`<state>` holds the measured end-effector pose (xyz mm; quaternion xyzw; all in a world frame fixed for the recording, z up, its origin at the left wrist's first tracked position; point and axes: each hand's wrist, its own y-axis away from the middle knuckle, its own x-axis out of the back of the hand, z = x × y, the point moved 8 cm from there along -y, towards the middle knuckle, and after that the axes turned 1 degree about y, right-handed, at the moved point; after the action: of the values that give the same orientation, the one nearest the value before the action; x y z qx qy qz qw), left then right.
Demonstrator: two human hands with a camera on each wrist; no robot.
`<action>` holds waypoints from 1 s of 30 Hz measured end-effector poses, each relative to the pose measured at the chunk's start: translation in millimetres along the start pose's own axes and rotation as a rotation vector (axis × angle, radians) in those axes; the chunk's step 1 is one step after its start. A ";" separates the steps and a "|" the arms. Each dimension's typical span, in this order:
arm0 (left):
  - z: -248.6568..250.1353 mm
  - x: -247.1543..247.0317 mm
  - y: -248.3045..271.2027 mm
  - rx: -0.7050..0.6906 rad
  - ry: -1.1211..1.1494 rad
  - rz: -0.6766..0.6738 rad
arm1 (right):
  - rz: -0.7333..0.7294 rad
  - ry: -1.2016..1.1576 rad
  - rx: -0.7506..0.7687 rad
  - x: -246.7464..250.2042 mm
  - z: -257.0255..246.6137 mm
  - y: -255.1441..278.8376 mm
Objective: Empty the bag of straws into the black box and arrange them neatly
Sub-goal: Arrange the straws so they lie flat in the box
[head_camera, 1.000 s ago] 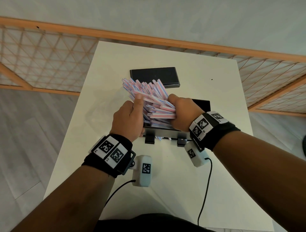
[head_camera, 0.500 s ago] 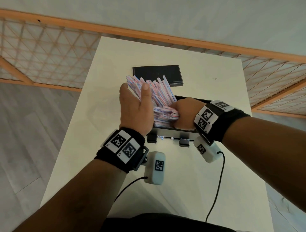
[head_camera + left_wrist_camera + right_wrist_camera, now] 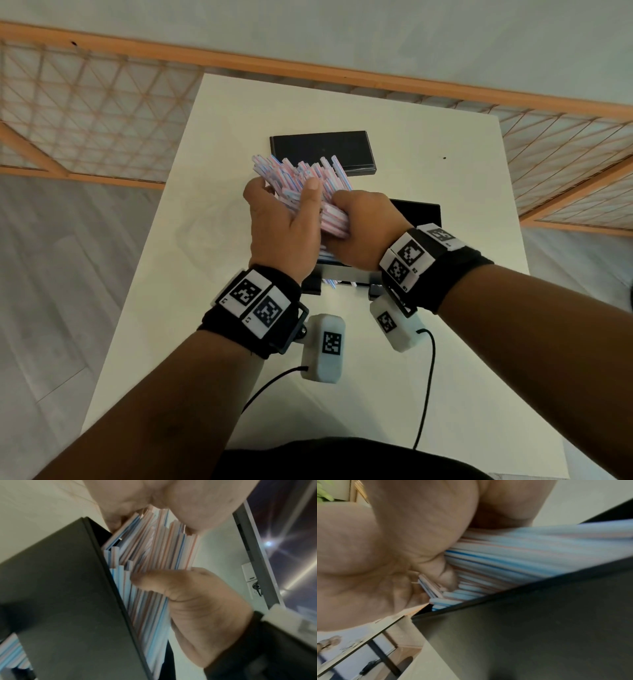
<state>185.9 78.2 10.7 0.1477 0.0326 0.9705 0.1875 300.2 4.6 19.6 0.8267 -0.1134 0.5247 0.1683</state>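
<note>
A thick bundle of red- and blue-striped white straws [image 3: 308, 176] fans out toward the far side, with its near ends down in the black box [image 3: 423, 214]. My left hand [image 3: 282, 202] grips the bundle from the left, thumb on top and fingers curled round the far side. My right hand [image 3: 346, 219] grips the straws' near ends over the box. In the left wrist view my thumb lies across the straws [image 3: 150, 553] beside the box wall [image 3: 60, 588]. In the right wrist view my fingers curl over the straws [image 3: 530, 553] just above the box rim [image 3: 530, 622].
The black lid [image 3: 322, 150] lies flat on the white table [image 3: 428, 377] beyond the straws. A faint clear sheet [image 3: 205, 236] lies left of the box. Two black clips [image 3: 311, 287] stick out of the box's near side. Cables trail toward me. A wooden lattice rail runs behind.
My left hand has slid farther along the bundle and curled its fingers round it. My right hand has come up beside it, and the straws have swung to point more away from me.
</note>
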 end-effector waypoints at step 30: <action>-13.9 5.2 3.5 0.082 0.091 -0.078 | -0.077 -0.014 -0.232 -15.5 52.3 23.0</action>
<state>175.8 76.8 -0.8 0.1096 0.0866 0.9661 0.2171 328.7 -37.1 -11.3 0.8092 -0.1425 0.4953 0.2819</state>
